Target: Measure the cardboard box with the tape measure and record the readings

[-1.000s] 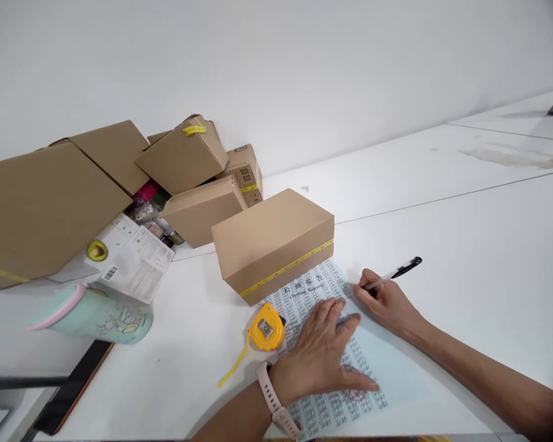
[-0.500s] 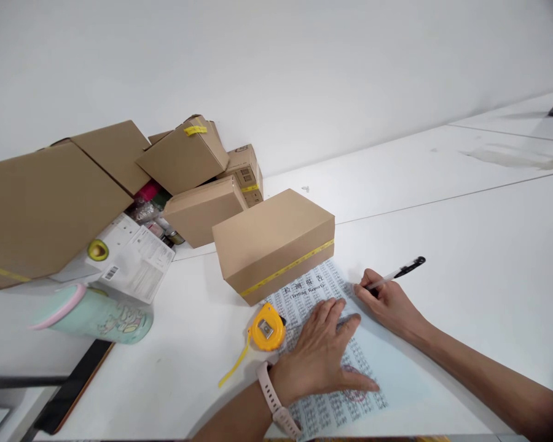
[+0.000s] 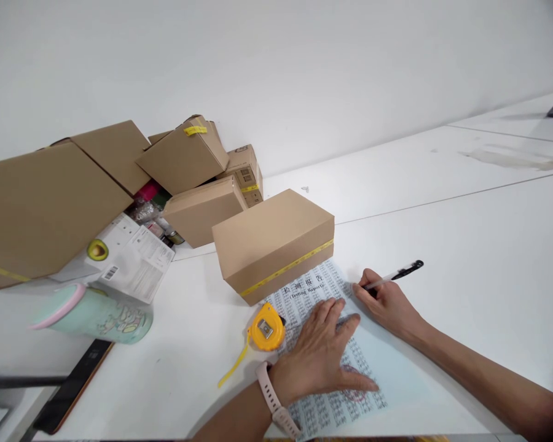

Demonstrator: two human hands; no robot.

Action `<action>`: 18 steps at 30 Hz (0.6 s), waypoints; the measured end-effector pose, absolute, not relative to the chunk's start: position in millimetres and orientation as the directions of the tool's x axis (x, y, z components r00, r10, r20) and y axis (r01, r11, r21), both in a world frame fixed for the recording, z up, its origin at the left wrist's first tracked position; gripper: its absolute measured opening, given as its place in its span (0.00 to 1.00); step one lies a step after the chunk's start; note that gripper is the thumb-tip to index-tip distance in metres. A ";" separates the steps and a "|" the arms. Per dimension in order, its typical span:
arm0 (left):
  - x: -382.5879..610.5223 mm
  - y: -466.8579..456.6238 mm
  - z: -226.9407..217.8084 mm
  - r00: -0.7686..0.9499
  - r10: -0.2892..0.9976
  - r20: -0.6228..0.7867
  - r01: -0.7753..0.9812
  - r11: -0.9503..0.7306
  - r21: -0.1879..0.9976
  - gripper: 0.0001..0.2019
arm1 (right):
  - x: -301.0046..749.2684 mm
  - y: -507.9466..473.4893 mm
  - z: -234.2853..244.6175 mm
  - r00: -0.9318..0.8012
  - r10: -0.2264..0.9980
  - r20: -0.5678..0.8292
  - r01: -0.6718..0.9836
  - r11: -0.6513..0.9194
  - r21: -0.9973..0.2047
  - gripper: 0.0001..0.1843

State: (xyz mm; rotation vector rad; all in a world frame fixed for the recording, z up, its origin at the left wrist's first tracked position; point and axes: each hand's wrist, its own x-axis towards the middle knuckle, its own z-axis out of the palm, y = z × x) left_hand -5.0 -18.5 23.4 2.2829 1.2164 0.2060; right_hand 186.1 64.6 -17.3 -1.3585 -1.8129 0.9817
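My left hand (image 3: 322,356) lies flat with fingers spread on a printed sheet of paper (image 3: 378,362), holding it down; a pale watch strap circles that wrist. My right hand (image 3: 387,304) pinches a black-and-white pen (image 3: 394,275) with its tip on the sheet's right edge. A yellow tape measure (image 3: 267,328) sits just left of my left hand, its tape trailing toward me. A closed cardboard box (image 3: 274,242) with a yellow tape band stands on the sheet's far end.
Several more cardboard boxes (image 3: 184,156) pile up at the back left against the wall. A white product carton (image 3: 124,258) and a mint-green tumbler (image 3: 94,313) lie at the left. A dark flat object (image 3: 71,390) sits at the table's left edge.
The pen's back end wobbles slightly in my right hand; both hands otherwise stay where they were.
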 end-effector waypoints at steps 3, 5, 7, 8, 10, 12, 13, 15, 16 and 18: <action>-5.0 -18.7 23.0 0.581 0.807 -0.107 0.721 -0.450 0.527 0.47 | 186.5 65.0 -18.0 -0.246 0.967 0.061 0.467 0.173 -0.867 0.14; -4.8 -18.7 23.5 0.581 0.805 -0.120 0.726 -0.447 0.522 0.48 | 186.7 65.2 -18.2 -0.247 0.967 0.054 0.463 0.166 -0.871 0.14; -4.4 -18.6 24.3 0.582 0.802 -0.134 0.731 -0.444 0.518 0.48 | 186.8 65.2 -18.2 -0.242 0.969 0.051 0.460 0.161 -0.873 0.14; -4.3 -18.6 24.6 0.583 0.801 -0.137 0.733 -0.444 0.516 0.49 | 186.8 65.2 -18.0 -0.242 0.969 0.050 0.457 0.159 -0.875 0.14; -4.1 -18.3 24.7 0.584 0.800 -0.135 0.733 -0.449 0.511 0.49 | 186.7 65.0 -17.8 -0.243 0.969 0.047 0.451 0.156 -0.879 0.14; -4.3 -18.1 24.0 0.588 0.799 -0.128 0.730 -0.456 0.508 0.48 | 186.6 64.8 -17.5 -0.238 0.970 0.045 0.446 0.151 -0.882 0.14; -4.5 -18.0 23.5 0.589 0.798 -0.124 0.729 -0.460 0.507 0.48 | 186.7 64.7 -17.4 -0.233 0.971 0.046 0.447 0.149 -0.882 0.14; -4.9 -17.9 22.4 0.590 0.799 -0.117 0.729 -0.464 0.503 0.48 | 186.9 64.7 -17.2 -0.223 0.973 0.053 0.452 0.151 -0.879 0.14; -5.2 -18.0 21.9 0.591 0.799 -0.115 0.728 -0.466 0.502 0.48 | 187.0 64.8 -17.2 -0.224 0.973 0.056 0.456 0.155 -0.876 0.15; -5.5 -18.1 21.6 0.592 0.798 -0.111 0.725 -0.468 0.506 0.49 | 187.0 64.9 -17.0 -0.231 0.971 0.058 0.463 0.163 -0.871 0.14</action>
